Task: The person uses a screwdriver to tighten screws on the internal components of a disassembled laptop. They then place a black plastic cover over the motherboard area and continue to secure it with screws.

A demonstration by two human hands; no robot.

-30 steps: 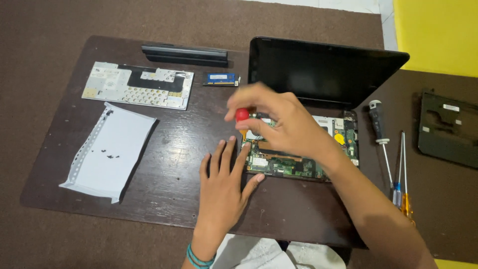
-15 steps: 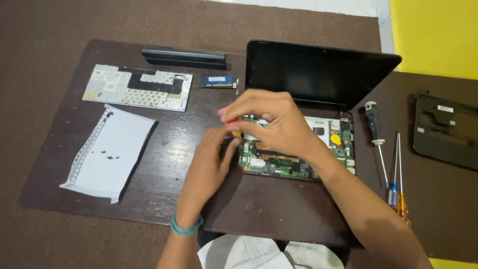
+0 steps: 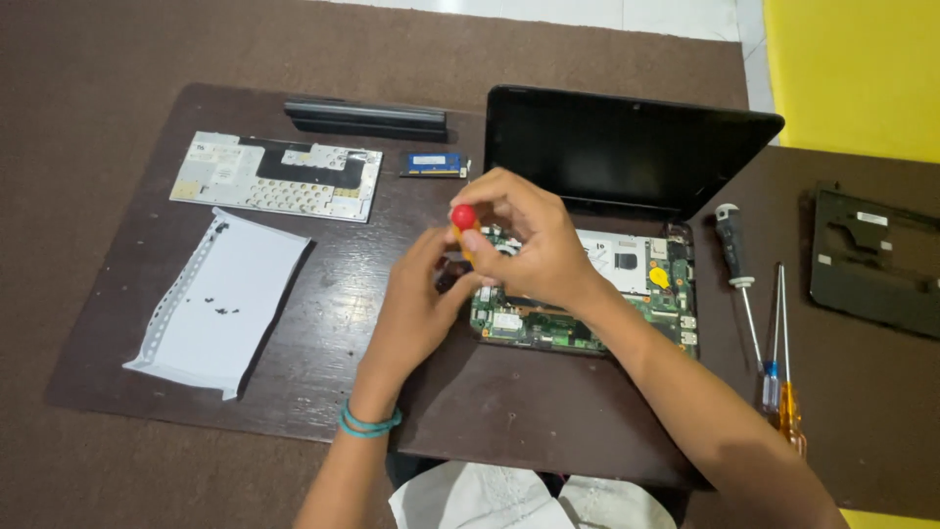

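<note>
My right hand (image 3: 529,240) grips a small screwdriver with a red cap and orange handle (image 3: 463,220), held upright over the left part of an opened small laptop (image 3: 587,294) whose green circuit board is exposed. The tip is hidden behind my hands. My left hand (image 3: 416,299) rests at the board's left edge, its fingers touching the screwdriver's lower shaft. The laptop's black screen (image 3: 627,147) stands open behind.
On the dark table lie a detached keyboard, face down (image 3: 276,176), a black battery bar (image 3: 365,119), a blue memory module (image 3: 434,164), white paper with tiny screws (image 3: 220,299), three screwdrivers (image 3: 759,313) at right, and a black plastic cover (image 3: 876,260).
My left hand rose from lying flat on the table to the screwdriver's shaft. The red-capped screwdriver stays upright in my right hand over the board.
</note>
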